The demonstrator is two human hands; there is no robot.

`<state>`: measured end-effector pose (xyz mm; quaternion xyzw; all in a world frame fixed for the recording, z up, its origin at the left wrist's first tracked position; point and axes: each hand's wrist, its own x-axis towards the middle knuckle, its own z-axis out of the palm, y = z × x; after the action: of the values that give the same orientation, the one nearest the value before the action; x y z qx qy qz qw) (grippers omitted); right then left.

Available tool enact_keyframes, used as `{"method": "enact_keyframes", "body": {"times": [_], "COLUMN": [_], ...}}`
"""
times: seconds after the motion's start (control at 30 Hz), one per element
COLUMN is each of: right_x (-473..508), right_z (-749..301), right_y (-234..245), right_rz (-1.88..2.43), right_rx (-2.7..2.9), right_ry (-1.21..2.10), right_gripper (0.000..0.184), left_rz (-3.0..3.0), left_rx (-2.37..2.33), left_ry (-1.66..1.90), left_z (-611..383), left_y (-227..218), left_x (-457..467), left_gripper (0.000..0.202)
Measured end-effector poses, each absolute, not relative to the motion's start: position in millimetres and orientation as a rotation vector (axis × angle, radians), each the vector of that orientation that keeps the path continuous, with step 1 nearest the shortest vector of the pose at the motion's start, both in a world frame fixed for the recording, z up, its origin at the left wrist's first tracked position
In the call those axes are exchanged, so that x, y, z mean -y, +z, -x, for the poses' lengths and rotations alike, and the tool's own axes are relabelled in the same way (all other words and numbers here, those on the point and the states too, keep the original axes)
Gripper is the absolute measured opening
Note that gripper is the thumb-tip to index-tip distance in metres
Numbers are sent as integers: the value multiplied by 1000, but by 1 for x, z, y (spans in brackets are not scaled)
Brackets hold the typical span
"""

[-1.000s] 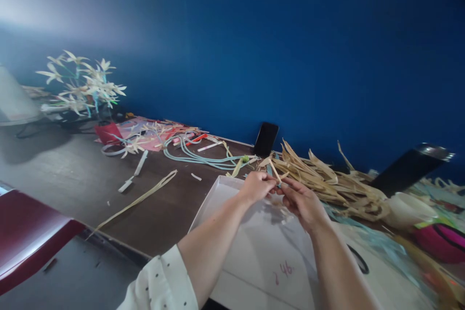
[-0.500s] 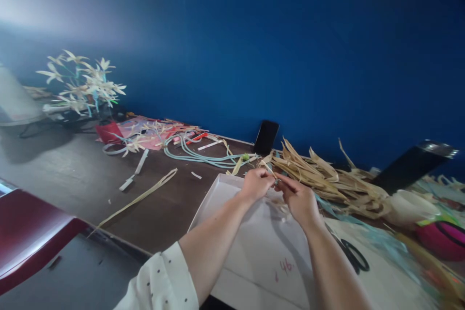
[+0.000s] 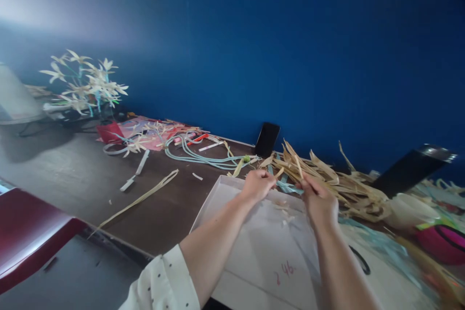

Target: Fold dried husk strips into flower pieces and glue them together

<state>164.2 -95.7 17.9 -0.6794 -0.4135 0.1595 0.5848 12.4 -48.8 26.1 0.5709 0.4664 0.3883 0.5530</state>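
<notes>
My left hand (image 3: pixel 258 185) is closed in a pinch, with a short piece of dried corn husk (image 3: pixel 279 173) poking out past its fingertips. To its right, my right hand (image 3: pixel 321 205) grips a narrow husk strip (image 3: pixel 298 166) that points upward. A gap separates the two hands over the far end of a shallow white box lid (image 3: pixel 265 252) with red handwriting. Small husk scraps (image 3: pixel 285 209) lie inside the lid. Just behind both hands spreads a pile of dried corn husks (image 3: pixel 327 177). My right forearm partly covers a black scissors handle (image 3: pixel 360 259).
A phone (image 3: pixel 267 139) leans on the blue partition. Pale blue cords (image 3: pixel 198 156), pink paper (image 3: pixel 150 140) and husk flowers (image 3: pixel 90 82) are to the left. On the right are a black tumbler (image 3: pixel 414 169), a white bowl (image 3: pixel 410 209) and a pink item (image 3: pixel 441 242).
The hands, together over the lid before, have parted. My right hand has moved right with a husk strip, while the left has barely moved and holds a short piece.
</notes>
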Motion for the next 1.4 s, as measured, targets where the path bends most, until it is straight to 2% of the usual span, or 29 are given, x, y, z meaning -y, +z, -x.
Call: {"method": "enact_keyframes", "body": {"times": [0.17, 0.33, 0.5, 0.63, 0.8, 0.87, 1.0, 1.13, 1.3, 1.4], "right_x": [98, 100, 97, 94, 92, 93, 96, 98, 96, 93], "right_z": [-153, -146, -147, -151, -162, -162, -152, -143, -143, -147], "right_y": [20, 19, 14, 9, 6, 7, 12, 15, 12, 9], "right_rz": [1200, 1238, 1325, 1453, 1568, 1509, 1240, 1225, 1351, 1430], "right_rx": [940, 1090, 1117, 1218, 1151, 1024, 936, 1110, 1136, 1203], "right_ry": [888, 1180, 1046, 786, 497, 532, 912, 1166, 1044, 897], "right_gripper": [54, 62, 51, 43, 43, 49, 62, 58, 59, 53], "left_rz": [-1308, -1446, -1570, -1582, -1504, -1458, -1427, -1567, -1693, -1689], "left_rx": [-1055, -1031, -1095, -1122, -1112, -1124, -1148, -1128, -1158, -1175], "left_ry": [904, 932, 948, 951, 926, 918, 913, 964, 987, 971], "left_z": [-13, -12, -10, -11, -13, -13, -10, -9, -11, -12], "left_y": [22, 21, 23, 25, 26, 25, 23, 22, 19, 18], "left_x": [45, 46, 48, 50, 51, 49, 45, 44, 46, 47], "left_gripper": [21, 21, 16, 14, 17, 18, 18, 16, 16, 17]}}
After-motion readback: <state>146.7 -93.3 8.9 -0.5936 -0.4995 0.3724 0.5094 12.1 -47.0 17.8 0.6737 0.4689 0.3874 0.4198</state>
